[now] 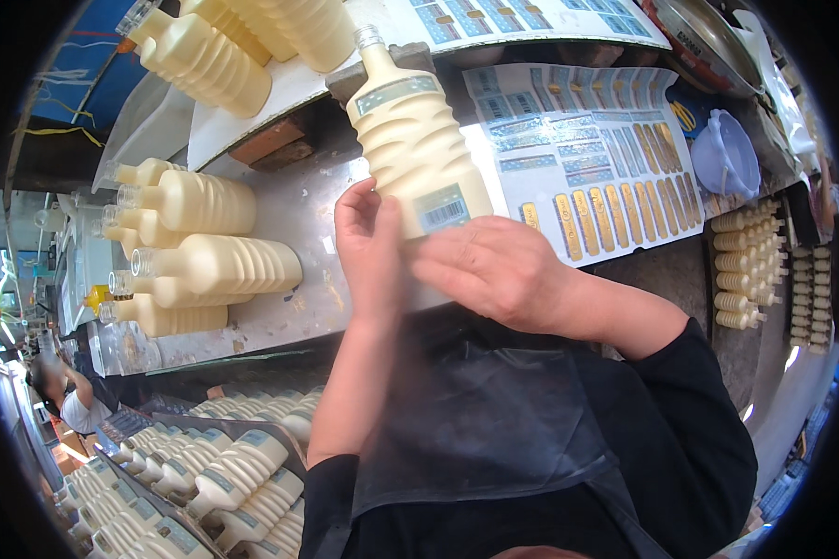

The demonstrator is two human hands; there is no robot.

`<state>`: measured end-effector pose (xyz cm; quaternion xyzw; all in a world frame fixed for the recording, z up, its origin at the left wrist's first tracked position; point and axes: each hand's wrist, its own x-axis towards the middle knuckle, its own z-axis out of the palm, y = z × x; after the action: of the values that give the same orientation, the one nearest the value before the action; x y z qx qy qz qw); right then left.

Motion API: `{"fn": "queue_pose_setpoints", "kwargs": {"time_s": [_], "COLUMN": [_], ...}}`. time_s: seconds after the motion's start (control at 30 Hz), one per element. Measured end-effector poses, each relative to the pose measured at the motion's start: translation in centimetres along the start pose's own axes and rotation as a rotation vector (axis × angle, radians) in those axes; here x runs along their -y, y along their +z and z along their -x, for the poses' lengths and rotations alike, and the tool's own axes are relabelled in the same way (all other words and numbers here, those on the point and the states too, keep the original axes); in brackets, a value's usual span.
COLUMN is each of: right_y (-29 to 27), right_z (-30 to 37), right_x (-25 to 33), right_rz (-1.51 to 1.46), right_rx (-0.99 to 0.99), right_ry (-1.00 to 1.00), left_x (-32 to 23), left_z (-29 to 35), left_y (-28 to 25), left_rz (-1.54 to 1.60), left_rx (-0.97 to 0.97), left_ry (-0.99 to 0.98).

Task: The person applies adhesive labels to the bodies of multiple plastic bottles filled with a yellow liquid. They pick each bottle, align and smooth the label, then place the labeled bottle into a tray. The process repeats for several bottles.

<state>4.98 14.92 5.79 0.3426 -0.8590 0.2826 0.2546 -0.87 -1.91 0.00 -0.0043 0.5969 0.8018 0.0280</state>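
Dark apron (494, 419) and black sleeves (699, 410) fill the 6 o'clock side, nearest the camera, with both forearms reaching up from them. Just short of 12 o'clock is the cream bottle (415, 140), its base toward the person and its neck pointing away, over a grey block (419, 58). That block probably props the far end; whether the bottle lies flat or leans on it, I cannot tell.

At the near end, the left hand (371, 233) grasps the bottle's 9 o'clock edge, thumb on the front, presumably to stop it rolling. The right hand (503, 270) lies across the base with fingers stretched toward the left; it looks pressed down rather than clenched, but its underside is hidden, so I cannot tell whether it grips. With the face turned up, a barcode sticker (443, 207) and a blue strip (396, 94) are both in plain sight.

At 2 o'clock a label sheet (583, 149) is spread flat, likely for easy reach by the right arm. Toward 9 o'clock, clustered bottles (214, 270) appear to stand on the metal surface (322, 210), seemingly grouped to leave working room.
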Motion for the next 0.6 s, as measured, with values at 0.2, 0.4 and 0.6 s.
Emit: {"fn": "queue_pose_setpoints", "kwargs": {"time_s": [0.2, 0.4, 0.6], "right_y": [2.4, 1.2, 0.0], "right_z": [-0.8, -0.8, -0.1], "right_x": [1.2, 1.7, -1.2], "right_rz": [0.205, 0.084, 0.062], "right_rx": [-0.048, -0.032, -0.078], "right_ry": [-0.08, 0.173, 0.789], "left_x": [0.0, -0.1, 1.2], "left_z": [-0.3, 0.8, 0.9], "left_y": [-0.8, -0.4, 1.5], "left_rz": [0.045, 0.089, -0.671], "left_rx": [0.024, 0.008, -0.069], "left_ry": [-0.029, -0.087, 0.23]}}
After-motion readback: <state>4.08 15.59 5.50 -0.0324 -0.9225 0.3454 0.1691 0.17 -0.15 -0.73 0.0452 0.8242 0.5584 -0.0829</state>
